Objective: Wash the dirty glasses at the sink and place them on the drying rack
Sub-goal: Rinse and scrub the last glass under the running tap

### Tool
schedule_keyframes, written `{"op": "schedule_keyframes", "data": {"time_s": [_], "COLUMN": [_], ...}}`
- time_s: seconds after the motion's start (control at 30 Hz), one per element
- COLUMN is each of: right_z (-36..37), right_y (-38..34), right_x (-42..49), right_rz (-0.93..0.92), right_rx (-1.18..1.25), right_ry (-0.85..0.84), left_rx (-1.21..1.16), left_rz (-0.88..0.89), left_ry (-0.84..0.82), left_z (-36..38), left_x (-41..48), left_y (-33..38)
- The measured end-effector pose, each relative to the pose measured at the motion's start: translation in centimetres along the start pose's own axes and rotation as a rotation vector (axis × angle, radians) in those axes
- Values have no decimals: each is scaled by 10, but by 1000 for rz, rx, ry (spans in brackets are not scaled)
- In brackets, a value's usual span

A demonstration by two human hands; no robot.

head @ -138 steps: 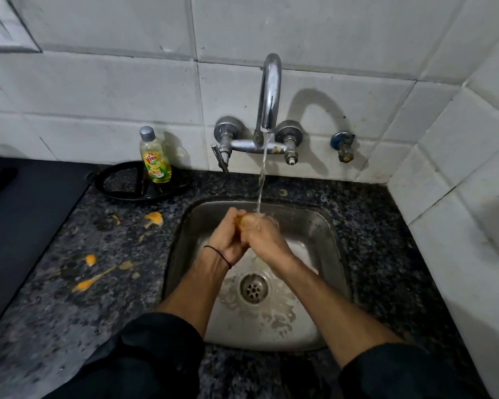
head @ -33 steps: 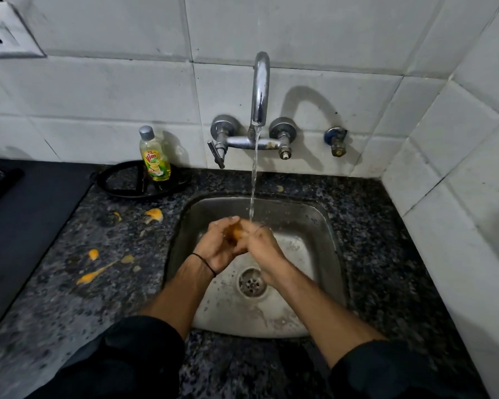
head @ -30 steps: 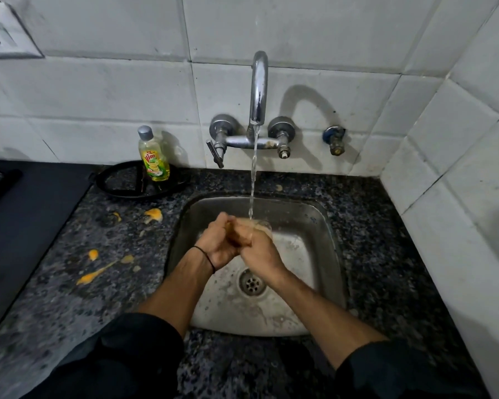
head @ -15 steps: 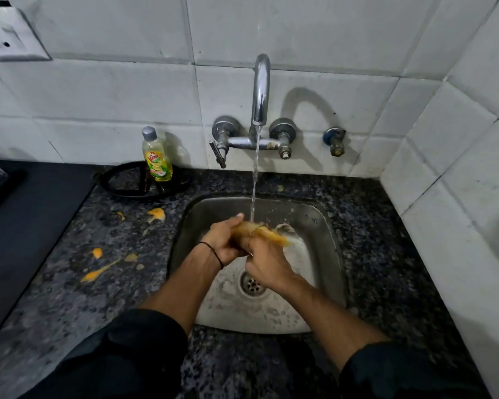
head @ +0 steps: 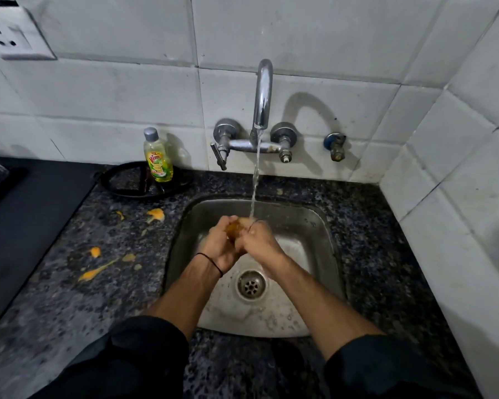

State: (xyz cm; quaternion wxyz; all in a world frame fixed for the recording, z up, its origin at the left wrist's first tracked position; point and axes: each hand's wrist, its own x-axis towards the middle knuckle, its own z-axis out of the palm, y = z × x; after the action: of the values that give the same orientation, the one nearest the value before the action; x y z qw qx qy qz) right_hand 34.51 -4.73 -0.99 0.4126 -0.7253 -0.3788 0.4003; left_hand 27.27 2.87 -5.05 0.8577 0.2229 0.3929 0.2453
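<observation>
A small clear glass (head: 234, 226) smeared with orange residue is held low over the steel sink (head: 317, 226), mostly hidden between my hands. My left hand (head: 218, 247) wraps it from the left, a black band on that wrist. From the right, my right hand (head: 261, 240) closes over its other side. A thin stream of water (head: 255, 174) runs from the chrome faucet (head: 262, 93) and lands on the glass's rim by my right fingers.
A dish soap bottle (head: 157, 156) stands on a black ring stand (head: 133, 182) left of the faucet. Orange spills (head: 155, 215) dot the granite counter (head: 113, 283). A black surface (head: 26, 226) lies at left; tiled wall (head: 458, 211) bounds the right. The drain (head: 250, 285) is uncovered.
Half a second ago the glass stuck out sideways to the right between my hands; now both hands are clasped around it. The water keeps running on it.
</observation>
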Motion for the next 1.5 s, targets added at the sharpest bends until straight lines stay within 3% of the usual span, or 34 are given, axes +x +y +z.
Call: {"op": "schedule_keyframes", "data": {"time_s": [0.17, 0.2, 0.3, 0.33, 0.4, 0.6, 0.7, 0.8, 0.87, 1.0, 1.1, 1.23, 1.33, 1.43, 1.5], "right_z": [-8, -7, 2, 4, 6, -3, -2, 3, 8, 10, 0, -25, -42, -47, -46], "right_y": [-4, -1, 2, 2, -1, 8, 9, 3, -6, -16, -13, -22, -27, -25, -22], "right_x": [-8, -8, -6, -4, -1, 8, 11, 9, 8, -5, -11, -10, -11, -6, -5], "right_rz": [84, 116, 295, 350, 417, 452, 322, 345, 252, 25, 78, 317, 444, 413, 343], "right_rx": [657, 832, 1323, 1399, 1473, 1390, 1247, 1170, 961, 507, 318, 320, 315, 333, 442], "right_ry": [-39, 17, 410, 519, 574, 420, 310, 381, 374, 292, 173, 15, -148, -176, -147], "left_rx": [33, 38, 16, 26, 86, 185, 152, 150, 124, 11, 158, 352, 461, 563, 471], "left_rz": [173, 196, 195, 214, 282, 416, 379, 325, 244, 51, -59, -23, 61, 126, 127], "left_ry": [-80, -84, -44, -44, -71, -167, -100, 42, 195, 150, 145, 185, 124, 36, -1], "left_z": [-1, 0, 3, 6, 13, 23, 20, 21, 24, 25, 20, 28, 30, 29, 34], "left_x": [-1, -3, -1, -4, -10, -25, -26, -23, -17, -10, -9, -12, -12, -11, -13], "left_y": [9, 13, 18, 17, 10, 7, 9, 9, 10, 15, 14, -2, -6, -4, -1]}}
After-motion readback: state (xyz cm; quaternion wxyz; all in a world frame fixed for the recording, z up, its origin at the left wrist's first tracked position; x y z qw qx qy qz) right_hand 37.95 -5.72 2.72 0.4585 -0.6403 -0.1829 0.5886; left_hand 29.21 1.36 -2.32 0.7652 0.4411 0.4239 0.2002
